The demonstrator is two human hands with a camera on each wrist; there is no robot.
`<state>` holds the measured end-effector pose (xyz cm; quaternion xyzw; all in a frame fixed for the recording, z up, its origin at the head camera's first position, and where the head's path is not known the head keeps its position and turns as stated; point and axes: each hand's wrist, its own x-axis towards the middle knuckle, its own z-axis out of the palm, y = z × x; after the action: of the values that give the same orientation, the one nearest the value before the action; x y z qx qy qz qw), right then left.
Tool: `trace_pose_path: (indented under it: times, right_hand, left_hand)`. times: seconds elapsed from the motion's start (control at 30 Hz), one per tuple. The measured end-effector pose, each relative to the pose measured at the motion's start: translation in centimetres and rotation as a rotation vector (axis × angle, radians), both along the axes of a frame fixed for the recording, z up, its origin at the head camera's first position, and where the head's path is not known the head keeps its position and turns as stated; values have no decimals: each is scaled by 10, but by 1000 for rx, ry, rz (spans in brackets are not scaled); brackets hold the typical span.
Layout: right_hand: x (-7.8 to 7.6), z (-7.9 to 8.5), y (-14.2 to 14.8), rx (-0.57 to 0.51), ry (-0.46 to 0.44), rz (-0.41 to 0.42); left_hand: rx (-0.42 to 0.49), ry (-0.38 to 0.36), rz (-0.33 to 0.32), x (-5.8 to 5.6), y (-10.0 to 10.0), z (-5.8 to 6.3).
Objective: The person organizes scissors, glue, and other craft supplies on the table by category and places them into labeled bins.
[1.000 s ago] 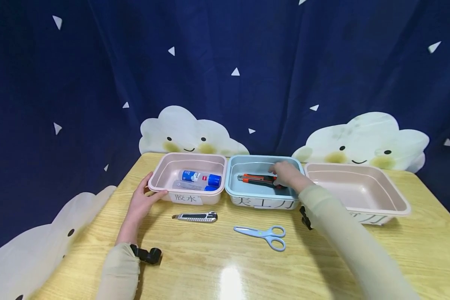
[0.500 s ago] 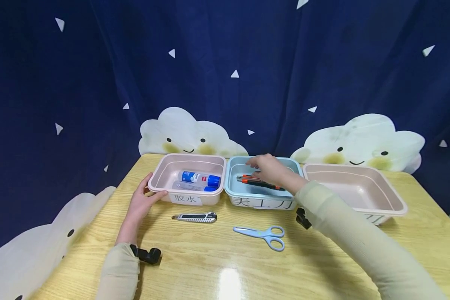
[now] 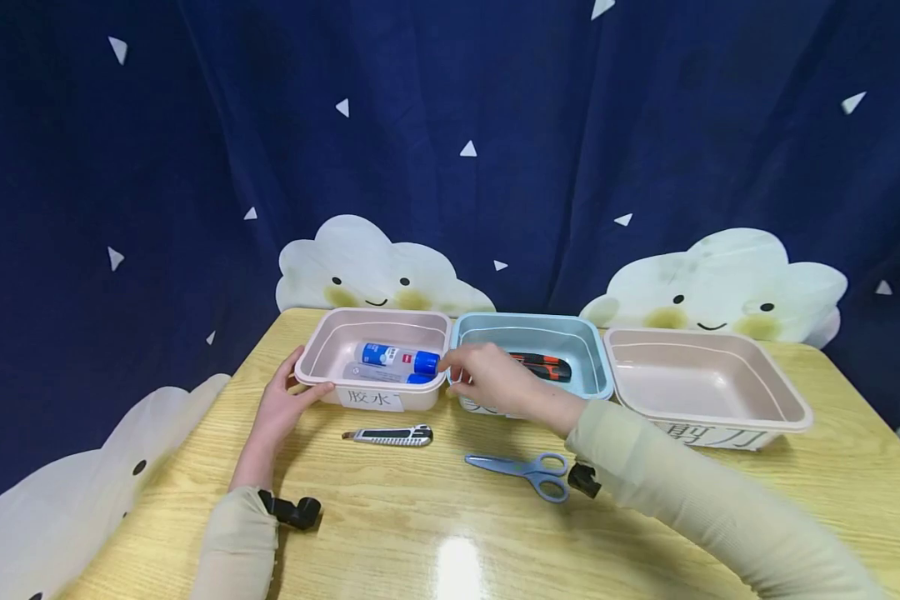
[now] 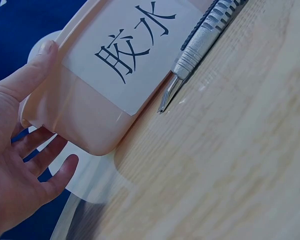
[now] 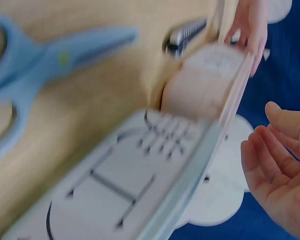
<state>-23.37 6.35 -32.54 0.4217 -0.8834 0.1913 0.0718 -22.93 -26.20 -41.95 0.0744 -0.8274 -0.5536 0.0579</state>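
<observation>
My left hand (image 3: pixel 279 408) holds the corner of a pink bin (image 3: pixel 422 398), thumb on the front rim and fingers along its left side. The bin has a label with Chinese characters (image 4: pixel 135 40) and contains a glue bottle (image 3: pixel 393 357) with a blue cap, plus a second clear one beside it. Over the front left of the blue bin (image 3: pixel 521 327) is my right hand (image 3: pixel 495 379), fingers loosely bent and holding nothing, fingertips near the bottle caps. Black and orange utility knives (image 3: pixel 555 367) lie in the blue bin, partly hidden by that hand.
A silver utility knife (image 3: pixel 394 435) lies on the table before the left bin. Blue scissors (image 3: pixel 521 468) lie in front of the blue bin. Another pink bin (image 3: pixel 690 379), also labelled, stands at the right. A dark blue curtain (image 3: pixel 420 108) hangs behind.
My right hand has moved left across the blue bin, from the utility knives to the edge by the left pink bin. My left hand has stayed on its bin.
</observation>
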Motion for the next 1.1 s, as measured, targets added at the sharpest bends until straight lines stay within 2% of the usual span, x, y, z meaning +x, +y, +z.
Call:
trace_pose_path:
  times: [0.13, 0.37, 0.47, 0.67, 0.9, 1.1]
  right_hand:
    - [10, -11, -12, -4, -11, 34]
    - [21, -40, -28, 7, -117, 68]
    - [23, -51, -34, 30, -126, 72]
    - [19, -67, -42, 112, -125, 26]
    - [13, -75, -46, 213, -120, -17]
    - [10, -82, -52, 242, -130, -21]
  left_hand:
    - [4, 3, 0, 1, 1, 1]
    - [0, 0, 2, 2, 1, 1]
    - [3, 1, -2, 2, 1, 1]
    - [-2, 8, 4, 0, 1, 1]
    - [-11, 21, -5, 1, 2, 1]
    - [5, 22, -4, 3, 1, 1]
